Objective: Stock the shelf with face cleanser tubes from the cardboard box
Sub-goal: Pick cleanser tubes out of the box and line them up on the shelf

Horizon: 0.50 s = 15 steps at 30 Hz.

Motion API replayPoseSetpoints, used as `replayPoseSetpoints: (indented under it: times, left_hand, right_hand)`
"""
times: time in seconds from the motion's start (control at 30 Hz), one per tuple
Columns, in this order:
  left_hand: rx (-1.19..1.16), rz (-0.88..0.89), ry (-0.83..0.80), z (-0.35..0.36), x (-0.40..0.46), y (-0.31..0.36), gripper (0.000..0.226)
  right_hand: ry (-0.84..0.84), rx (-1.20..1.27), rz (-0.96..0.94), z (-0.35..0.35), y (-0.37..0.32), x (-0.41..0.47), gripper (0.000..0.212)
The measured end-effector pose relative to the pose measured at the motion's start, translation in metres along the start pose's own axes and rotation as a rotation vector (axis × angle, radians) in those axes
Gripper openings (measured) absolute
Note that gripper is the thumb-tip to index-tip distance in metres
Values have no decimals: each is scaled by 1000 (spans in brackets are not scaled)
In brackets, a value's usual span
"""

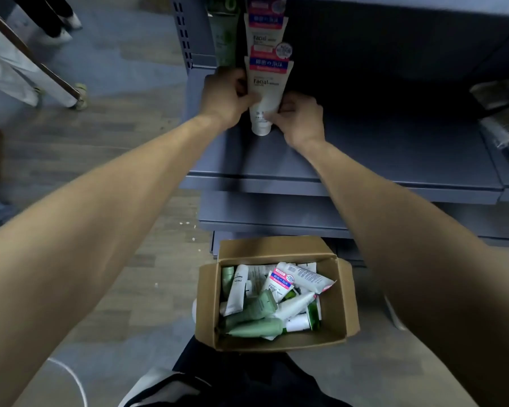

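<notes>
A white face cleanser tube [266, 92] with a pink and blue label stands cap-down on the grey shelf [365, 160], near its left end. My left hand [227, 98] grips its left side and my right hand [300, 118] pinches its lower right side. Behind it stand two more white tubes [265, 33] in a row, with a green tube [225, 36] to their left. The open cardboard box [347, 295] sits on the floor below, holding several white and green tubes [256, 315].
A lower shelf [276, 212] juts out above the box. Dark packaged goods [503, 118] lie at the shelf's right end. The shelf's perforated upright [182, 30] stands at the left. Another person's legs and shoes [56, 27] are at the top left, beside a slanted board [41, 63].
</notes>
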<state>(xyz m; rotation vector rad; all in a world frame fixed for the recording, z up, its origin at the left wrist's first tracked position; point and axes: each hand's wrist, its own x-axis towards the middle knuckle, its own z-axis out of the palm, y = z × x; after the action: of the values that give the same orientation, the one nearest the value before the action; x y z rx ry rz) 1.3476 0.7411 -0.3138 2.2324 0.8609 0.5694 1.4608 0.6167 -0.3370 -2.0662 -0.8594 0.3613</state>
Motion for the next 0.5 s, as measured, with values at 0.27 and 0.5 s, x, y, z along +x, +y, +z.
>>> replayPoseSetpoints:
  times: [0.27, 0.5]
  left_hand:
    - [-72, -14, -4, 1, 35, -8, 30]
    - [-115, 4, 8, 3, 54, -13, 34]
  right_hand:
    - [0, -164, -34, 9, -7, 36, 37]
    - [11, -98, -9, 13, -10, 56, 38]
